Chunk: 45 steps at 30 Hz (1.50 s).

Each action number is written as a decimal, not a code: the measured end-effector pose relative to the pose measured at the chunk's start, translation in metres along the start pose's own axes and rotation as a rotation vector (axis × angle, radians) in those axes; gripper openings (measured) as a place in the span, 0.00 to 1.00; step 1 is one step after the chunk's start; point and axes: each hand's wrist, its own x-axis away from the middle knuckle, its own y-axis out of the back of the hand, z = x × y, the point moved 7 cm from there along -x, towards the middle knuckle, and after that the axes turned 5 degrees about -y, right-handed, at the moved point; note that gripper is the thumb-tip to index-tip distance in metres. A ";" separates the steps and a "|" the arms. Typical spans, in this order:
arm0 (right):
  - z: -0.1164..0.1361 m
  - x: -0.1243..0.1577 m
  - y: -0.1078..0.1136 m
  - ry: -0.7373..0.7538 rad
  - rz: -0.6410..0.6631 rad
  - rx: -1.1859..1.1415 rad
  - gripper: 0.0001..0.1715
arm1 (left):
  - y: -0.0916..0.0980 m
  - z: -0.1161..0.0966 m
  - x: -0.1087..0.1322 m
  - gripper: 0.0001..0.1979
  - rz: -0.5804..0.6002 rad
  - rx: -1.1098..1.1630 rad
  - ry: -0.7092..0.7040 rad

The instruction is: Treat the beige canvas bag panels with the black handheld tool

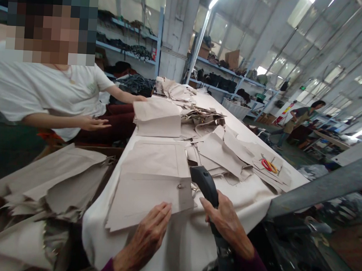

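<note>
My left hand (153, 228) lies on the front edge of a stack of beige fabric panels (147, 190), its fingers stretched out and close together. A small metal ring or hook (179, 186) shows near the stack's right edge. Beside it, my right hand (227, 220) is wrapped round a black curved tool (204, 180). The tool's broad head points at the panels' right edge, and its lower part runs down toward me. I cannot make out its exact kind.
A co-worker in a white shirt (57, 91) sits at the left, one hand on another beige stack (158, 126). Loose beige pieces (222, 154) and red-and-yellow-handled scissors (269, 166) lie on the white-covered table (250, 203). A box of beige pieces (64, 181) stands left; a grey metal bar (325, 183) crosses at right.
</note>
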 end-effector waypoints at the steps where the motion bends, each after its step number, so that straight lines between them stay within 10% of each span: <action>1: 0.001 0.004 0.003 -0.007 0.002 0.008 0.15 | -0.001 0.000 0.000 0.25 0.008 0.003 0.003; 11: -0.030 0.013 -0.051 -0.039 0.219 0.008 0.14 | 0.000 -0.001 -0.001 0.24 0.064 -0.004 0.029; 17: -0.010 -0.003 -0.020 0.018 0.089 0.014 0.15 | 0.006 0.000 -0.009 0.23 0.123 0.052 0.047; 23: -0.018 0.012 0.008 -0.015 0.050 0.009 0.15 | 0.041 0.074 -0.054 0.21 0.094 -0.069 0.240; 28: -0.036 0.024 -0.002 -0.032 0.110 -0.068 0.16 | 0.022 0.109 -0.075 0.16 0.438 -0.063 0.209; 32: -0.044 0.028 0.004 -0.037 0.097 -0.084 0.17 | 0.024 0.096 -0.091 0.05 0.517 -0.150 0.082; 36: -0.048 0.033 0.016 -0.025 0.078 -0.092 0.18 | 0.043 0.060 -0.107 0.10 0.322 -0.463 -0.193; 45: -0.044 0.059 0.022 -0.067 0.093 -0.081 0.19 | 0.012 0.012 -0.054 0.13 0.130 -0.516 -0.397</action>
